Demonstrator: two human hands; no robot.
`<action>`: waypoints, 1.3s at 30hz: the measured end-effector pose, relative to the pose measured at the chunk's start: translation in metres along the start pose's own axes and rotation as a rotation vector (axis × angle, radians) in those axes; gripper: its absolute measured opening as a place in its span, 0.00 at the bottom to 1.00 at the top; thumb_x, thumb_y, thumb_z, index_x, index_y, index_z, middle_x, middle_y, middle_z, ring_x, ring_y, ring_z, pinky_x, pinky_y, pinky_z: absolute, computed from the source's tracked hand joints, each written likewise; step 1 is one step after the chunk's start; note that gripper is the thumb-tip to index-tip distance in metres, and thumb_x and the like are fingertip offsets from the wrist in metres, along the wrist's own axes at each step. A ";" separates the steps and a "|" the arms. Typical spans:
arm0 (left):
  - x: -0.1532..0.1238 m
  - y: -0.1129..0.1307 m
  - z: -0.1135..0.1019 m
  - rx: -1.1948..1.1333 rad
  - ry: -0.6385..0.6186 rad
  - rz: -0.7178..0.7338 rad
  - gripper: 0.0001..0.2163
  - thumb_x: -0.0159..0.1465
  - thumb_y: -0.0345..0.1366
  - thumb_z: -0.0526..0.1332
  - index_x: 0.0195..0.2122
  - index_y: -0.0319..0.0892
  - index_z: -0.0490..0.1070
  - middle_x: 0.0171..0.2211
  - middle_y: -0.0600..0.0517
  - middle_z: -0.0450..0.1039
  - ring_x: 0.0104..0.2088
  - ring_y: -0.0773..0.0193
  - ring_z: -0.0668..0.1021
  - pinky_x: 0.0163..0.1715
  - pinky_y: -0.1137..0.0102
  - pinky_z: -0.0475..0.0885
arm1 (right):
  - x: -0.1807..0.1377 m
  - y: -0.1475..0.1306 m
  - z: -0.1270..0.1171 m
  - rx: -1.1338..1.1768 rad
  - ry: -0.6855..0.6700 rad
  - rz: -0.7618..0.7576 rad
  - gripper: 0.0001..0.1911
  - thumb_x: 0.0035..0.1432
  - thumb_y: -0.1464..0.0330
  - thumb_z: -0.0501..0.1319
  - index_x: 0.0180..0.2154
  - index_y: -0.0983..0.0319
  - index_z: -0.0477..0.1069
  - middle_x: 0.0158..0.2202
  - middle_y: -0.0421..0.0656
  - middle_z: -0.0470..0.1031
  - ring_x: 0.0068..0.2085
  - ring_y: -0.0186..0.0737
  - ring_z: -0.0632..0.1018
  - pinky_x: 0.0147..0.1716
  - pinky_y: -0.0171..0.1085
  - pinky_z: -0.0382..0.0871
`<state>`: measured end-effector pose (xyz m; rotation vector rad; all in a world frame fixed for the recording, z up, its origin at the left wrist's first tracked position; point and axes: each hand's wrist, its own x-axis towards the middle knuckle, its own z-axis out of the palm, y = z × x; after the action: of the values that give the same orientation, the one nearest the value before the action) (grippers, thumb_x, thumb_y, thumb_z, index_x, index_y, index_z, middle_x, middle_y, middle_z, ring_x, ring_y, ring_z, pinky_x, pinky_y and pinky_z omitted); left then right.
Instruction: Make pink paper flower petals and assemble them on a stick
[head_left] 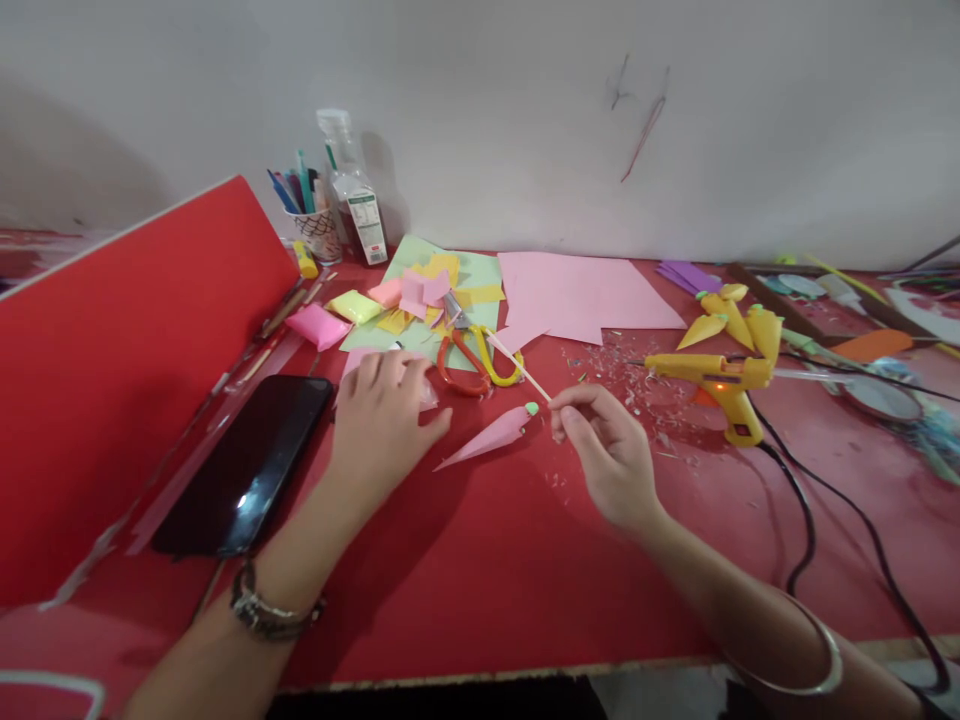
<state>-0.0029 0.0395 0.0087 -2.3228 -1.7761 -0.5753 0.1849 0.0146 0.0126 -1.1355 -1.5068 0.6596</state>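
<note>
My right hand (604, 440) pinches one end of a thin wooden stick (517, 365) that slants up to the left over the red table (480, 560). Just left of that hand lies a pink paper cone (487, 436) with a small green tip. My left hand (386, 415) rests palm down, fingers curled over a pale pink piece (352, 362) of paper or plastic, next to a black phone (244, 465). Orange-and-yellow scissors (476, 365) lie just beyond both hands.
A yellow glue gun (716, 378) stands at the right, its black cable (802, 500) trailing to the table's front edge. Pink paper sheets (577, 290), coloured scraps, clay packets, a pen cup (315, 225) and a spray bottle (358, 200) sit at the back. A red board (127, 350) leans at left.
</note>
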 end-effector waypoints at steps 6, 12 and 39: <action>0.002 -0.019 0.003 0.226 -0.120 0.007 0.18 0.55 0.41 0.57 0.40 0.31 0.67 0.32 0.40 0.72 0.37 0.49 0.72 0.39 0.59 0.64 | 0.000 0.000 0.000 -0.024 -0.012 -0.013 0.06 0.51 0.74 0.51 0.26 0.62 0.64 0.21 0.36 0.65 0.23 0.27 0.68 0.22 0.28 0.62; 0.006 -0.009 -0.002 0.036 -0.035 0.117 0.13 0.56 0.38 0.57 0.39 0.36 0.68 0.31 0.45 0.73 0.37 0.53 0.73 0.43 0.58 0.63 | -0.002 -0.001 0.000 -0.070 -0.055 -0.113 0.07 0.51 0.77 0.50 0.28 0.61 0.64 0.23 0.36 0.67 0.25 0.27 0.69 0.24 0.28 0.64; -0.007 0.018 0.002 -0.352 0.168 0.542 0.17 0.64 0.42 0.44 0.44 0.37 0.64 0.32 0.48 0.73 0.33 0.66 0.74 0.29 0.71 0.68 | -0.006 -0.006 0.002 -0.148 -0.297 -0.204 0.05 0.50 0.74 0.58 0.27 0.60 0.72 0.26 0.39 0.72 0.28 0.30 0.72 0.28 0.31 0.68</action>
<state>0.0129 0.0292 0.0064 -2.7237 -0.9631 -1.0013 0.1813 0.0073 0.0144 -1.0066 -1.9233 0.6024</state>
